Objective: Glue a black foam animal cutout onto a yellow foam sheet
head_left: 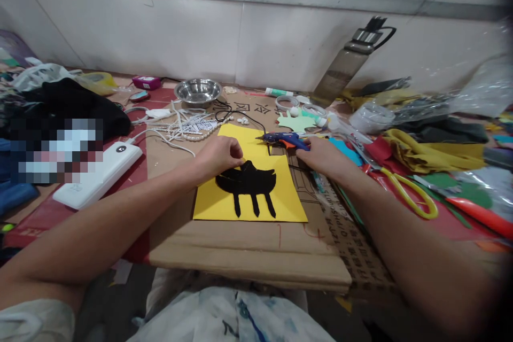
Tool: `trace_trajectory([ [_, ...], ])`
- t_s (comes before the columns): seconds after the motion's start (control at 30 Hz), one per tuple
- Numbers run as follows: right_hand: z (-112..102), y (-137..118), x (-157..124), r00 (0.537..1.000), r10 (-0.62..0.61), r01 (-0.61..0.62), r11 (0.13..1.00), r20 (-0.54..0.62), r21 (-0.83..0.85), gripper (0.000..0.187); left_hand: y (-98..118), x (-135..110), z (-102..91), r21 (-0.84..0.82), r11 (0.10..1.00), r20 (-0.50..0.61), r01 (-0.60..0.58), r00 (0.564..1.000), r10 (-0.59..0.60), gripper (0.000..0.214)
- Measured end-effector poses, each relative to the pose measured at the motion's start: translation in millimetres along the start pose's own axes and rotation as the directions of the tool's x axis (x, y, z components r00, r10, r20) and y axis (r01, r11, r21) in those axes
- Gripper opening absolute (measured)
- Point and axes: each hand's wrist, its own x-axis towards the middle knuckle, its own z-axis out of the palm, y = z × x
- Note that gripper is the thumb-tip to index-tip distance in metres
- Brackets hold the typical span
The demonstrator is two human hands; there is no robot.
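A black cutout (pixel 250 181) with a pointed top and three narrow legs lies on a folded sheet of yellow paper (pixel 288 203). My left hand (pixel 220 156) is over the paper's left side, thumb and fingers pinched together at the upper left edge of the cutout. What sits between those fingertips is too small to make out. To the right, my right hand (pixel 320 154) has its fingers closed on the handle end of a blue glue gun (pixel 282 140) with an orange trigger. The gun's nozzle points left above the upper part of the paper.
Cardboard (pixel 248 256) lies under the paper. At left is a white power bank (pixel 100 173) with a cable. A steel bowl (pixel 197 91) and a tilted water bottle (pixel 342 67) are at the back. Yellow-handled scissors (pixel 412 192) and fabric scraps (pixel 436 152) crowd the right.
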Motion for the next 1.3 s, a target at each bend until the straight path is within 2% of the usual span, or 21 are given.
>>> trace_trajectory([
  [0.1,-4.0,1.5,0.5,0.999,0.045,-0.045,0.99,0.001,0.132,0.02,-0.5,0.1,0.3,-0.012,1.0,0.006,-0.003,1.0,0.003,0.006],
  [0.17,-5.7,3.2,-1.3,0.992,0.086,-0.055,0.953,-0.094,0.299,0.022,-0.6,-0.1,0.1,-0.013,1.0,0.011,-0.007,1.0,0.007,0.007],
  [0.23,-8.1,4.1,-5.0,0.976,0.118,-0.007,0.856,-0.183,0.517,0.028,-0.8,-0.2,-0.1,-0.013,1.0,0.012,-0.005,1.0,0.005,0.007],
  [0.27,-9.7,4.0,-7.4,0.977,0.113,0.026,0.777,-0.18,0.629,0.03,-0.9,-0.2,-0.1,-0.015,1.0,0.014,-0.005,1.0,0.005,0.007],
  [0.3,-11.6,3.4,-10.3,0.986,0.094,0.039,0.684,-0.141,0.729,0.031,-1.0,-0.1,0.0,-0.02,1.0,0.016,-0.005,1.0,0.005,0.007],
  [0.37,-15.3,1.2,-16.8,0.999,0.034,-0.012,0.524,-0.007,0.852,0.028,-0.9,-0.1,0.2,-0.033,0.999,0.019,-0.002,1.0,0.003,0.007],
  [0.4,-17.0,-0.4,-20.3,0.998,0.007,-0.053,0.479,0.056,0.876,0.027,-0.6,-0.2,0.4,-0.037,0.999,0.02,0.002,1.0,-0.002,0.007],
  [0.47,-19.5,-3.7,-27.1,0.993,-0.038,-0.085,0.447,0.114,0.891,0.027,0.3,-0.6,0.5,-0.043,0.999,0.02,0.017,1.0,-0.017,0.007],
  [0.6,-23.0,-9.0,-38.9,0.976,-0.18,-0.028,0.443,0.119,0.896,0.041,1.8,-2.0,-0.6,-0.081,0.996,0.019,0.039,0.999,-0.038,0.007],
  [0.7,-25.2,-10.6,-44.7,0.969,-0.219,-0.007,0.447,0.118,0.894,0.047,0.3,-1.8,-3.5,-0.108,0.993,-0.012,0.037,0.999,-0.039,0.007],
  [0.8,-26.7,-10.6,-47.6,0.967,-0.227,0.004,0.474,0.118,0.88,0.048,-3.6,-0.6,-7.0,-0.161,0.987,-0.051,0.021,0.998,-0.03,0.007],
  [0.9,-27.8,-10.3,-49.6,0.953,-0.282,0.048,0.505,0.112,0.861,0.04,-7.6,0.3,-8.7,-0.169,0.985,-0.056,0.026,0.998,-0.036,0.007],
  [1.0,-29.7,-9.9,-51.7,0.938,-0.334,0.135,0.606,0.096,0.784,0.034,-9.9,0.3,-8.2,-0.137,0.99,-0.043,0.045,0.998,-0.051,0.007],
  [1.13,-31.3,-9.0,-53.8,0.926,-0.372,0.262,0.766,0.072,0.587,0.033,-9.2,-0.9,-7.4,-0.084,0.994,-0.032,0.063,0.997,-0.066,0.006],
  [1.3,-27.5,-11.1,-54.9,0.907,-0.421,0.392,0.831,-0.014,0.395,0.029,-6.3,-1.8,-7.9,-0.043,0.996,-0.026,0.079,0.996,-0.08,0.006],
])
